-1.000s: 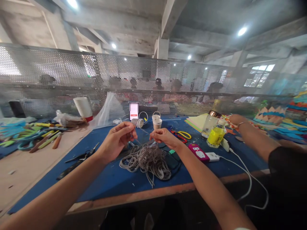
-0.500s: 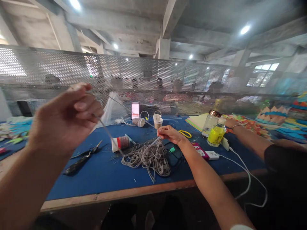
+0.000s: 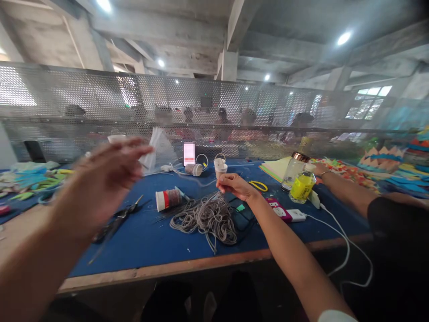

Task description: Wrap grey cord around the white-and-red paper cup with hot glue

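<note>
My left hand (image 3: 100, 183) hangs raised over the left side of the blue table top (image 3: 147, 243), smeared by motion; its fingers look stretched out with nothing seen in them. My right hand (image 3: 234, 185) is closed in a pinch on a strand of the grey cord. It sits just above the tangled pile of grey cord (image 3: 208, 219) at the table's middle. A red and white spool (image 3: 167, 199) lies on its side left of the pile. Black scissors (image 3: 117, 219) lie below my left hand.
Right of the pile lie a pink phone (image 3: 277, 210), a white charger (image 3: 295, 216) with its cable, a yellow bottle (image 3: 301, 185) and a glass jar (image 3: 292, 170). Another person's arm (image 3: 342, 190) rests at the right. A perforated metal screen (image 3: 234, 116) closes the back.
My left hand first rose and swung left, drawing a strand from the pile, then dropped a little with its fingers spreading. My right hand stayed pinched above the pile.
</note>
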Tool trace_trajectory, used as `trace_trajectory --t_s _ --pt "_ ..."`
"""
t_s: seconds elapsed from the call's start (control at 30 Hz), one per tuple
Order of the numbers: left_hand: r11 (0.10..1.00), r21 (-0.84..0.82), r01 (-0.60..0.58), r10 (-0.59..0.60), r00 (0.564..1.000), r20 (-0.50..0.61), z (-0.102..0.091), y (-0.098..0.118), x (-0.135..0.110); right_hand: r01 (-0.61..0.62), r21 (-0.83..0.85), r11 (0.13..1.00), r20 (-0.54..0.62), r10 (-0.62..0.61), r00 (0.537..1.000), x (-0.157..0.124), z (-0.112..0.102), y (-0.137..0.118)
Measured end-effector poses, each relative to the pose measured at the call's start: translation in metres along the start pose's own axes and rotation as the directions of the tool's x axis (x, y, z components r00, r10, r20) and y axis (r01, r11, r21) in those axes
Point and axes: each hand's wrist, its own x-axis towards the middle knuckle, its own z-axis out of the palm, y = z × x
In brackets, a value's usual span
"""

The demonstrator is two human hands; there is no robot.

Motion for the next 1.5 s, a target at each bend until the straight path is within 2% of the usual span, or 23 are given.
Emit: trace_trajectory --t_s 0.03,0.1,0.17,0.27,0.33,0.5,0.6,0.73,0.87,0.93,1.0,1.03,1.13,1.23,1.3,1.5 --pt "0.996 0.065 0.067 -0.073 0.993 0.095 0.012 -0.016 -0.008 0.002 -0.033 0.999 0.037 0.000 0.999 0.000 0.006 0.000" --pt "0.956 0.181 0.233 -0.276 0.922 0.271 0.034 -0.053 -0.019 -0.005 -0.095 0.995 0.097 0.014 0.995 0.000 0.017 -0.001" --pt "0.915 0.249 0.319 -0.391 0.853 0.345 0.051 -0.091 -0.024 -0.010 -0.142 0.990 0.103 0.025 0.994 0.000 0.024 0.000" --pt "0.887 0.358 0.290 -0.426 0.812 0.398 0.062 -0.132 -0.022 -0.012 -0.192 0.981 0.071 0.026 0.997 0.001 0.027 0.003" --pt "0.887 0.387 0.250 -0.400 0.835 0.378 0.062 -0.145 -0.019 -0.015 -0.202 0.979 0.040 0.023 0.999 0.002 0.026 0.005" --pt "0.929 0.323 0.184 -0.289 0.904 0.316 0.056 -0.147 -0.013 -0.020 -0.234 0.972 -0.008 0.019 1.000 0.004 0.020 0.005" --pt "0.956 0.240 0.168 -0.224 0.946 0.232 0.055 -0.145 -0.010 -0.055 -0.281 0.958 0.072 0.079 0.994 0.004 0.016 0.004" --pt "0.981 0.153 0.116 -0.141 0.976 0.164 0.057 -0.143 -0.006 -0.116 -0.345 0.931 0.205 0.196 0.959 0.001 0.013 0.004" --pt "0.995 0.067 0.072 -0.074 0.997 0.017 0.054 -0.144 -0.001 -0.182 -0.437 0.881 0.281 0.326 0.903 -0.001 0.014 0.003" --pt "0.996 0.039 0.077 -0.076 0.997 -0.026 0.051 -0.147 0.000 -0.130 -0.470 0.873 0.245 0.270 0.931 -0.001 0.015 0.001" --pt "0.991 0.038 0.126 -0.126 0.992 0.000 0.049 -0.150 -0.001 -0.022 -0.464 0.886 0.153 0.104 0.983 -0.001 0.019 -0.003" --pt "0.984 0.053 0.173 -0.176 0.983 0.059 0.049 -0.152 -0.003 0.034 -0.447 0.894 0.099 0.012 0.995 -0.001 0.021 -0.005" --pt "0.955 0.114 0.275 -0.295 0.922 0.249 0.053 -0.158 -0.010 0.137 -0.371 0.918 -0.030 -0.160 0.987 0.000 0.030 -0.011" --pt "0.943 0.199 0.266 -0.325 0.863 0.386 0.060 -0.165 -0.018 0.157 -0.302 0.940 -0.086 -0.191 0.978 0.001 0.039 -0.016" --pt "0.943 0.221 0.249 -0.324 0.842 0.432 0.064 -0.168 -0.022 0.148 -0.259 0.955 -0.118 -0.183 0.976 0.002 0.043 -0.020" --pt "0.943 0.235 0.234 -0.317 0.846 0.428 0.064 -0.165 -0.025 0.159 -0.301 0.940 -0.213 -0.229 0.950 0.005 0.040 -0.034"
